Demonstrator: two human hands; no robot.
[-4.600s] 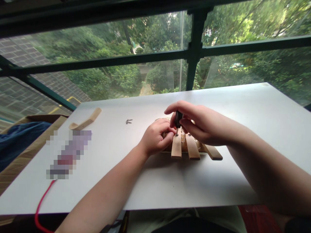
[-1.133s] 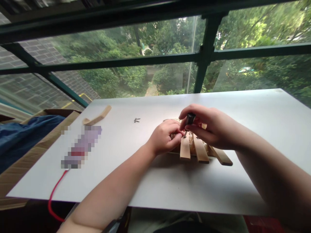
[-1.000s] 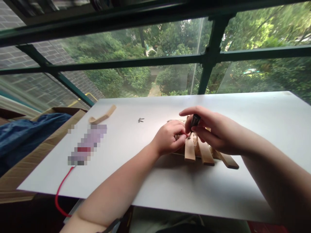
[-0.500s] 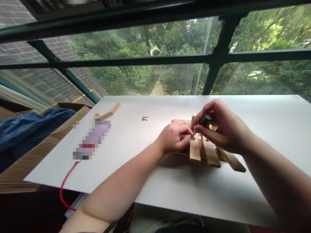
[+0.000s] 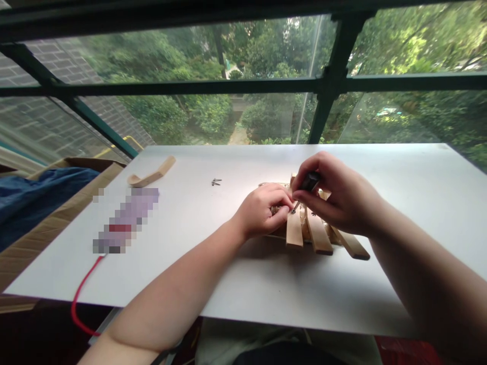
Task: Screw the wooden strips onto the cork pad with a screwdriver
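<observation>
My right hand (image 5: 331,192) is wrapped round the black handle of a screwdriver (image 5: 309,181), held tilted. Its thin shaft runs down to a dark screw (image 5: 293,211) in the leftmost wooden slat (image 5: 294,233). Thumb and fingers of my left hand (image 5: 263,210) are closed at that slat's left edge, close to the screwdriver tip; what they pinch is hidden. Two more pale slats, a middle one (image 5: 320,237) and a right one (image 5: 353,246), fan out towards me. The middle slat bears a screw (image 5: 314,214). Under my hands, the base joining the slats is mostly covered.
Several loose screws (image 5: 216,181) lie on the white table (image 5: 182,203). A curved wooden piece (image 5: 152,172) is at the far left, near a blurred-out object (image 5: 129,218) with a red cable (image 5: 78,299). A cardboard box (image 5: 76,208) with blue cloth stands beyond the left edge.
The whole view has shifted, so the table and hands appear further left. Both hands keep their places at the leftmost slat, with the screwdriver still on the screw.
</observation>
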